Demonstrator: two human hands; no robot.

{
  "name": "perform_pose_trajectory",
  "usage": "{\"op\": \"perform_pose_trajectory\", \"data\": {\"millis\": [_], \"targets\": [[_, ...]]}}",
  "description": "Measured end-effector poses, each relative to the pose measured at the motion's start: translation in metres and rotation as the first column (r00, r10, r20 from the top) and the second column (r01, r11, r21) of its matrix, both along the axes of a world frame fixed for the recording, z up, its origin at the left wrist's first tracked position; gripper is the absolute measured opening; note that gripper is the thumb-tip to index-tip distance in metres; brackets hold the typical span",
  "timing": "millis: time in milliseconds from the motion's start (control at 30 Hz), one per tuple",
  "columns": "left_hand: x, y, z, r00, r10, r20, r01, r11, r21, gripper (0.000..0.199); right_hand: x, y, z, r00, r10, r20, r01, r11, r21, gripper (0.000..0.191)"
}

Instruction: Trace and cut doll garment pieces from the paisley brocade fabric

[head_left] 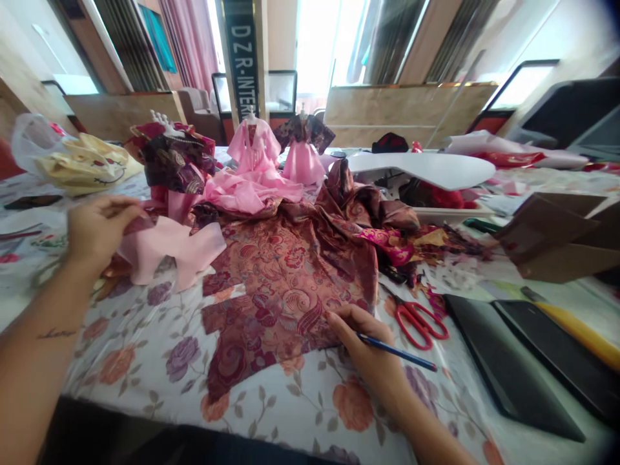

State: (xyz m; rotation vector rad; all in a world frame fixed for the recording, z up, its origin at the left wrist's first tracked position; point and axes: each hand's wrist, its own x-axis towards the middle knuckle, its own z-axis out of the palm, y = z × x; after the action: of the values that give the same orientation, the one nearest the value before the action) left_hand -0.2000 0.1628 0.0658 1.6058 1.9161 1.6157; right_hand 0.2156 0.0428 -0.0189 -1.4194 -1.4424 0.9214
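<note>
At the left, my left hand pinches the edge of a pale pink cut piece, which hangs just over the tabletop. My right hand holds a slim blue pencil, its back end pointing right. The thumb and fingertips of that hand rest at the lower right edge of a reddish-brown brocade fabric. This fabric lies spread flat, with notches cut into its left side, and bunches up towards the back. Red-handled scissors lie right of my right hand, blades partly under scraps.
Small dress forms wear a pink dress, a dark-topped pink dress and a dark brocade garment. A white ironing board stands behind. Two black flat devices, a cardboard box and a yellow bag flank the floral tablecloth.
</note>
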Motion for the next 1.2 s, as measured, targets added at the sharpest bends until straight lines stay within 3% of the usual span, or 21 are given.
{"op": "perform_pose_trajectory", "data": {"millis": [133,267,433,567,700,767,867,900,1033,1200], "targets": [[0.015,-0.003,-0.012,0.972,-0.182,-0.152,0.154,0.971,-0.181,0.029,0.002,-0.003,0.001,0.996,-0.085,0.028,0.083,0.994,0.069,0.025],[0.03,-0.004,-0.015,0.952,-0.213,-0.222,0.164,0.961,-0.221,0.022,0.005,-0.003,0.0,0.993,-0.116,0.036,0.11,0.986,0.124,0.017],[0.047,-0.011,-0.008,0.959,-0.215,-0.183,0.175,0.962,-0.211,0.032,0.006,-0.003,-0.004,0.99,-0.072,0.119,0.051,0.985,0.165,0.027],[0.075,-0.029,-0.007,0.952,-0.229,-0.204,0.191,0.963,-0.188,0.03,0.007,-0.004,-0.007,0.942,-0.042,0.332,-0.074,0.942,0.328,0.027],[0.107,-0.059,-0.022,0.771,-0.516,-0.373,0.352,0.834,-0.426,0.027,-0.004,0.002,0.011,0.802,0.131,0.583,-0.421,0.817,0.395,0.034],[0.12,-0.079,-0.033,0.628,-0.67,-0.395,0.411,0.717,-0.563,0.027,-0.021,0.01,0.028,0.669,0.23,0.707,-0.596,0.734,0.325,0.036],[0.136,-0.113,-0.049,0.503,-0.798,-0.332,0.519,0.586,-0.623,0.022,-0.062,0.028,0.053,0.528,0.281,0.802,-0.712,0.661,0.237,0.035],[0.141,-0.124,-0.053,0.494,-0.813,-0.307,0.527,0.561,-0.638,0.027,-0.08,0.036,0.059,0.503,0.28,0.817,-0.727,0.648,0.226,0.036],[0.16,-0.154,-0.048,0.429,-0.872,-0.235,0.56,0.461,-0.688,0.04,-0.159,0.067,0.064,0.446,0.218,0.868,-0.661,0.734,0.155,0.023],[0.167,-0.159,-0.034,0.359,-0.914,-0.188,0.58,0.376,-0.723,0.046,-0.229,0.102,0.042,0.428,0.225,0.875,-0.595,0.799,0.085,0.028]]}}
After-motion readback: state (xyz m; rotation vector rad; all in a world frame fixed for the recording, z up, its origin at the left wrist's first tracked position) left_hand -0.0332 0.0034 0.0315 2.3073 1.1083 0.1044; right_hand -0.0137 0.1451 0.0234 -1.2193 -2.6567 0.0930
